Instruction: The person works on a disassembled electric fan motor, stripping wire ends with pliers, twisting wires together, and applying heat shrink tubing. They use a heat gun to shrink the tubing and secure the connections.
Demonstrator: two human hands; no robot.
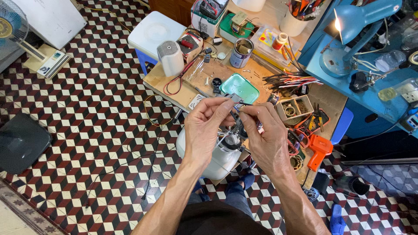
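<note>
- The left hand (208,126) and the right hand (265,135) are raised together above the near edge of the counter (222,72), fingertips almost touching.
- Both grips are closed in a pinch on a small metal part (235,99), held between thumb and forefinger of each hand. It seems to be held high and close so the person can see it well.
- Just below the grips stands a white appliance (222,159), perhaps kept near because the part belongs to it; this is only a guess.
- Beyond the grips lies a green tray (240,87), and to their right an orange tool (320,150).
- The fingers cover most of the part, so its shape is hard to make out.
- The appliance is half hidden behind the wrists.
</note>
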